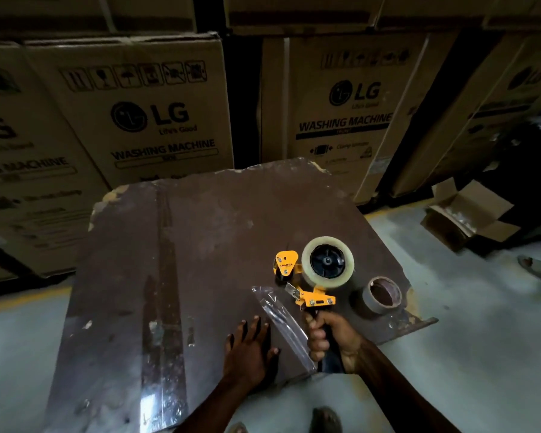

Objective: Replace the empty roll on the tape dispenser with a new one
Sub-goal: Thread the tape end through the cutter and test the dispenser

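Looking down from the head view: right hand (pixel 328 337) wrapped tight around the black handle of the tape dispenser (pixel 313 276), held upright over the brown board (pixel 169 245). New roll (pixel 327 261) of clear tape already seated on the black hub. Empty roll (pixel 382 294), a bare cardboard core, lying on the board just right of the dispenser, near the board's chipped edge. Left hand (pixel 250 348) flat on the board, fingers spread, pinching nothing. Loose strip of clear tape (pixel 281 323) running from below the cutter down between the two hands. Stacked cartons (pixel 150 120) behind.

Probably close to done, threading left. Risks from here: strip folding onto itself or sticking to the board if left slack; fingers catching the serrated blade while feeding tape through.
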A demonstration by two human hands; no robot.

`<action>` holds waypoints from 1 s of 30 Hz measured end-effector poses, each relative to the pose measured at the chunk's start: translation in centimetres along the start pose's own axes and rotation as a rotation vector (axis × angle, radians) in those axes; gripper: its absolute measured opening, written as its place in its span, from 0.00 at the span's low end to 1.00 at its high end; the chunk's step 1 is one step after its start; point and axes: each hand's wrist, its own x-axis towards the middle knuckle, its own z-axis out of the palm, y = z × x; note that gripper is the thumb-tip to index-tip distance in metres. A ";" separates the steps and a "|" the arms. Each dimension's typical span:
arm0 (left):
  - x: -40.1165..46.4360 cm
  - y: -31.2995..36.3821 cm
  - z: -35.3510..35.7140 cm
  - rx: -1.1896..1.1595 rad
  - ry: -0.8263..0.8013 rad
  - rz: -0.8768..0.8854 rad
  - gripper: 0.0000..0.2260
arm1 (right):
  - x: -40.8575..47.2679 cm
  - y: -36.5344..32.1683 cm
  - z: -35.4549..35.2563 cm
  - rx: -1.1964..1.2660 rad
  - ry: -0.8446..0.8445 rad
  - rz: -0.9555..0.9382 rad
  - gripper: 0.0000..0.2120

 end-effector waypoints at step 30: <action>9.7 5.3 -23.9 -0.831 0.334 0.183 0.03 | 5.9 -15.2 -3.6 0.037 -0.532 0.298 0.05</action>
